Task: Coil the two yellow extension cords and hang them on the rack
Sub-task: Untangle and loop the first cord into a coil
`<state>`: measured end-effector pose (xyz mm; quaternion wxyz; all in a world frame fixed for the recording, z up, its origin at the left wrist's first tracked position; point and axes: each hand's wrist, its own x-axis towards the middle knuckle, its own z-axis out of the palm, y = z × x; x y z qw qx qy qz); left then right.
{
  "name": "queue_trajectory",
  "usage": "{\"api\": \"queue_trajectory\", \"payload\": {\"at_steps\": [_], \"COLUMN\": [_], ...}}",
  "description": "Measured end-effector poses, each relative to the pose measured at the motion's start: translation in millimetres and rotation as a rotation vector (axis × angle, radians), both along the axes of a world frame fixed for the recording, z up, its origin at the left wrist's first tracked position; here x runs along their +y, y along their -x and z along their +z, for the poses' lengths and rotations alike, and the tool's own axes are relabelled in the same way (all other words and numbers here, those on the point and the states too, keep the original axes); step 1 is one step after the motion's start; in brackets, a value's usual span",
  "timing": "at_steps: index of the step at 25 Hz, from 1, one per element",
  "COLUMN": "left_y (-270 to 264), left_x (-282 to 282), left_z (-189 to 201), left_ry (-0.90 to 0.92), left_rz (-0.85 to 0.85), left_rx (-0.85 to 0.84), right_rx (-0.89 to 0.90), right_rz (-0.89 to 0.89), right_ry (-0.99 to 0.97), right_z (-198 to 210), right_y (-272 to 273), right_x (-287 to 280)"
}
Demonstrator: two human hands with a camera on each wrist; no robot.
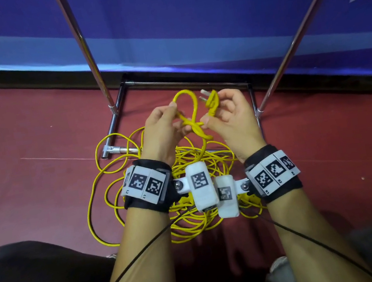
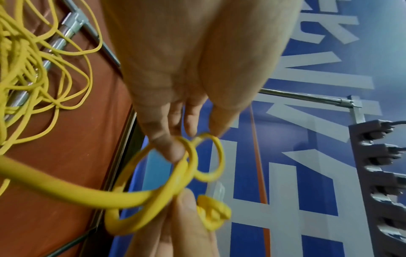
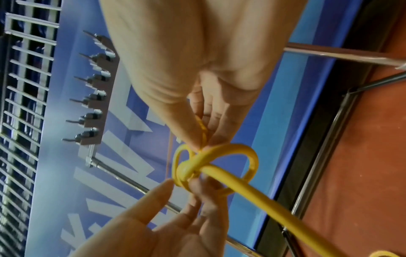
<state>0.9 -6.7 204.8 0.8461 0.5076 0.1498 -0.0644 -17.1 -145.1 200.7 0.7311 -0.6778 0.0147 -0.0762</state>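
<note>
Two hands are raised close together over the floor. A knotted loop of yellow extension cord (image 1: 191, 118) is pinched by the left hand (image 1: 161, 130), and its pronged plug (image 1: 211, 100) is pinched between the thumb and fingertips of the right hand (image 1: 232, 119). Below the fingers, the remaining yellow cord (image 1: 163, 192) is heaped in loose tangles on the red floor (image 1: 23, 141), draped over the rack's chrome base bars (image 1: 115, 125). Beyond the fingertips, a blue banner (image 1: 188, 31) is seen behind the uprights.
</note>
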Motion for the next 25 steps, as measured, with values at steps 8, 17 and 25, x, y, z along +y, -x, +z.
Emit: {"api": "queue_trajectory", "payload": {"at_steps": [8, 17, 25], "left_y": [12.8, -2.9, 5.9], "left_x": [-2.0, 30.0, 6.8], "left_z": [1.2, -4.0, 9.8], "left_ry": [-0.464, -0.716, -0.935], "left_rz": [-0.513, -0.213, -0.252], "left_rx": [-0.206, -0.173, -0.548], "right_rx": [-0.048, 0.106, 0.076], "right_rz": [-0.148, -0.547, 0.256], "right_ry": [-0.104, 0.305, 0.270], "right_z": [-5.1, -22.4, -3.4], "right_y": [-11.5, -12.0, 1.0], "right_x": [-9.9, -63.2, -8.0]}}
